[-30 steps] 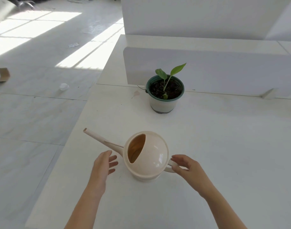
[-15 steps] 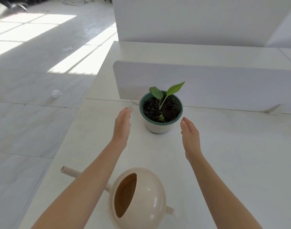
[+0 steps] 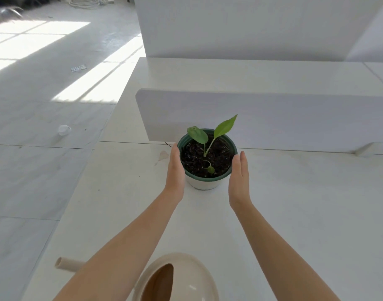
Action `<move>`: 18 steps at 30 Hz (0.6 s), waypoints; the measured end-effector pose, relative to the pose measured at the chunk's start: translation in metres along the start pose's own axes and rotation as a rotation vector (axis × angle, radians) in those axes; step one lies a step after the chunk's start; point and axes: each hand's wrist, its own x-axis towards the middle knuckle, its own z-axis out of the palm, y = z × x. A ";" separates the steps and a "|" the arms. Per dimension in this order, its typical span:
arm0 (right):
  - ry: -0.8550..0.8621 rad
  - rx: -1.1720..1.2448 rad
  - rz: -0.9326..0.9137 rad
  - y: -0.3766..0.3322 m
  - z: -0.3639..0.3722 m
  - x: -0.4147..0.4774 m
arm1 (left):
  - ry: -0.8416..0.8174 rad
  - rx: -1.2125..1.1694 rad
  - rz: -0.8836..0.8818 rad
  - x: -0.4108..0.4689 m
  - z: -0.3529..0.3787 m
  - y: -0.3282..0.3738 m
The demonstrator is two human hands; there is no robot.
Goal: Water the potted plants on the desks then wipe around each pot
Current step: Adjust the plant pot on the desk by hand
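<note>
Green-rimmed and white-walled, the round pot stands on the smooth white table, just in front of a low white divider panel. It holds dark crumbly soil and a small two-leaved plant. The left hand and right hand flank it, fingers straight and together, palms at its rim; contact is unclear. A glossy cream domed watering can sits nearer, its contents hidden.

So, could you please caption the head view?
Left hand and right hand flank the potted plant; watering can rests nearby.
</note>
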 end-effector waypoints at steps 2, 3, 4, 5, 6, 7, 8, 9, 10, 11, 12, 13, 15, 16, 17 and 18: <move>-0.030 -0.005 0.014 -0.006 0.000 0.009 | 0.021 0.001 0.018 -0.008 0.002 -0.007; -0.053 -0.018 0.018 -0.009 0.000 0.013 | 0.030 -0.008 0.022 -0.012 0.003 -0.010; -0.077 -0.044 0.021 -0.012 -0.001 0.015 | 0.042 -0.010 0.022 -0.015 0.002 -0.012; -0.094 -0.073 0.020 -0.014 -0.001 0.014 | 0.045 -0.016 0.022 -0.017 0.001 -0.012; -0.092 -0.087 0.018 -0.014 -0.002 0.012 | 0.045 -0.019 0.026 -0.019 -0.001 -0.012; -0.067 -0.081 0.015 -0.014 -0.004 0.008 | 0.051 -0.017 0.030 -0.019 -0.002 -0.010; -0.019 -0.065 0.012 -0.012 -0.006 0.003 | 0.071 -0.011 0.033 -0.019 -0.004 -0.006; 0.032 -0.050 -0.001 -0.008 -0.007 -0.003 | 0.093 -0.008 0.032 -0.016 -0.007 -0.002; 0.063 -0.041 -0.014 -0.005 -0.008 -0.008 | 0.104 -0.003 0.023 -0.011 -0.010 0.001; 0.062 -0.036 -0.027 -0.003 -0.007 -0.013 | 0.094 -0.001 0.018 -0.006 -0.012 0.003; 0.034 -0.030 -0.044 -0.002 -0.004 -0.017 | 0.071 0.004 0.011 -0.002 -0.015 0.002; -0.002 -0.032 -0.063 0.001 0.001 -0.021 | 0.036 0.023 0.013 -0.001 -0.014 0.001; -0.044 -0.029 -0.088 0.006 0.008 -0.024 | -0.012 0.083 0.057 -0.004 -0.011 -0.002; -0.050 -0.017 -0.080 0.008 0.010 -0.023 | -0.011 0.105 0.080 -0.007 -0.008 -0.005; -0.054 -0.008 -0.061 0.007 0.011 -0.023 | -0.005 0.116 0.095 -0.010 -0.005 -0.007; -0.060 -0.001 -0.037 0.006 0.012 -0.021 | -0.004 0.115 0.095 -0.013 -0.003 -0.008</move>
